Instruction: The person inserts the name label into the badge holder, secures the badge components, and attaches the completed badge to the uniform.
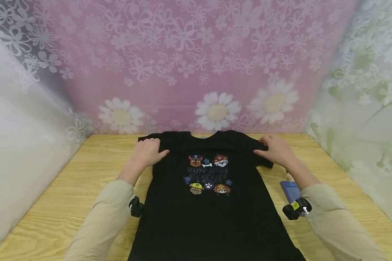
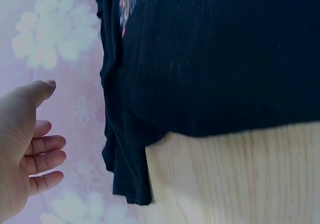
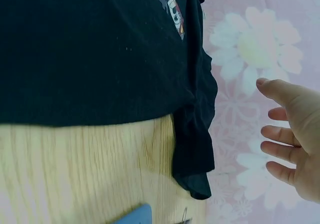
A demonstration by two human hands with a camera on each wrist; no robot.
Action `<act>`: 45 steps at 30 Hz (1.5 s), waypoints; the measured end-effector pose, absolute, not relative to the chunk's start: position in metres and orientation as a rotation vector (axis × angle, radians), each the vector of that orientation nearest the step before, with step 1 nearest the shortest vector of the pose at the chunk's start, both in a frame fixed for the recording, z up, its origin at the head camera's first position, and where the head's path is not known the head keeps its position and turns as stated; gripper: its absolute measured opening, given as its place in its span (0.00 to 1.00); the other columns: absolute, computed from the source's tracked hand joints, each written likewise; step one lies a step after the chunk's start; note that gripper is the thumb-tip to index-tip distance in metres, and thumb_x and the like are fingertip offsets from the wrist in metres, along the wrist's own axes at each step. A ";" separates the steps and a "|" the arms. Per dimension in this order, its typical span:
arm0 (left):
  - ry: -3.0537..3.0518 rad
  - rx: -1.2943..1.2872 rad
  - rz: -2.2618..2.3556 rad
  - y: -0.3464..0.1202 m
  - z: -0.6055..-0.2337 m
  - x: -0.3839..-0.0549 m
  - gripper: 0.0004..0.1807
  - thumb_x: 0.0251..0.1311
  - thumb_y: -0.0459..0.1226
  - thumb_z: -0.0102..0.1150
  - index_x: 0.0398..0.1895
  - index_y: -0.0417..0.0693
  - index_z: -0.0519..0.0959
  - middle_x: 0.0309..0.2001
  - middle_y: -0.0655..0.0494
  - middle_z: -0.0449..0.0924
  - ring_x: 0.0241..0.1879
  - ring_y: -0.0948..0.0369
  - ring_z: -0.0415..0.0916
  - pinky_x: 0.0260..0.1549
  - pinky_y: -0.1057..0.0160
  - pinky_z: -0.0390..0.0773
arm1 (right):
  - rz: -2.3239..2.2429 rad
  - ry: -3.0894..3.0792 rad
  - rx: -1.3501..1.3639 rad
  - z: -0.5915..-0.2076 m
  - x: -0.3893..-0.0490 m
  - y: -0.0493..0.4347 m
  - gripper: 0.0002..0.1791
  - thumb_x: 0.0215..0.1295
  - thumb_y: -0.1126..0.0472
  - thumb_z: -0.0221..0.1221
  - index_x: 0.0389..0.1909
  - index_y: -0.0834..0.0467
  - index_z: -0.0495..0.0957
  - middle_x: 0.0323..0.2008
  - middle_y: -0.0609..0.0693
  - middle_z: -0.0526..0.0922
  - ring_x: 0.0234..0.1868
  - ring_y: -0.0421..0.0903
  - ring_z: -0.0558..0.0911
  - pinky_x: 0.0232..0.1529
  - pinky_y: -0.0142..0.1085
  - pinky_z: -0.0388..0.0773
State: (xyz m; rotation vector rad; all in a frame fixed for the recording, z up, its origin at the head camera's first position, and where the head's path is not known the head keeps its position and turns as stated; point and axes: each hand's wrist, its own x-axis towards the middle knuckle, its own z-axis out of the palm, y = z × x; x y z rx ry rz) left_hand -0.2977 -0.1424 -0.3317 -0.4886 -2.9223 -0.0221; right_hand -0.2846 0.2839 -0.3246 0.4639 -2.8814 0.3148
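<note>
A black T-shirt (image 1: 209, 217) lies spread front side up, its neckline toward the back and cartoon dog faces printed on the chest. Over its left sleeve, in the head view, is my left hand (image 1: 147, 152); the left wrist view shows that hand (image 2: 30, 144) raised off the cloth, thumb apart and fingers loosely bent around nothing. My right hand (image 1: 276, 150) hovers by the other sleeve (image 3: 192, 149). In the right wrist view this hand (image 3: 295, 134) is likewise apart from the fabric, fingers loosely spread. Some creases run across the shirt near the shoulders.
The shirt rests on a wood-grain table (image 1: 68, 195). A blue card holder (image 1: 290, 192) with a metal clip lies at the right, partly beneath my right forearm. Pink flowered cloth (image 1: 170, 79) hangs behind the table's back edge, with pale curtains (image 1: 369, 127) at both sides.
</note>
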 end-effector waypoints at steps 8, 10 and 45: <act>-2.865 -0.657 0.056 -0.117 -0.326 -0.287 0.23 0.59 0.56 0.54 0.31 0.43 0.73 0.22 0.55 0.68 0.22 0.58 0.69 0.20 0.61 0.68 | 0.394 -2.947 0.459 -0.326 -0.276 0.305 0.27 0.61 0.52 0.60 0.52 0.68 0.72 0.45 0.66 0.74 0.46 0.61 0.73 0.42 0.54 0.70; -2.866 -0.686 0.060 -0.111 -0.325 -0.286 0.23 0.59 0.55 0.54 0.32 0.43 0.73 0.22 0.56 0.67 0.22 0.58 0.69 0.20 0.61 0.68 | 0.403 -2.947 0.458 -0.327 -0.274 0.310 0.26 0.60 0.52 0.60 0.52 0.68 0.72 0.45 0.66 0.74 0.46 0.61 0.73 0.42 0.54 0.70; -2.817 -1.016 0.113 -0.016 -0.339 -0.275 0.22 0.58 0.59 0.53 0.35 0.50 0.74 0.25 0.60 0.70 0.24 0.62 0.70 0.24 0.63 0.66 | 0.638 -3.087 0.368 -0.364 -0.232 0.396 0.32 0.56 0.52 0.64 0.52 0.72 0.70 0.44 0.66 0.75 0.45 0.63 0.73 0.40 0.53 0.71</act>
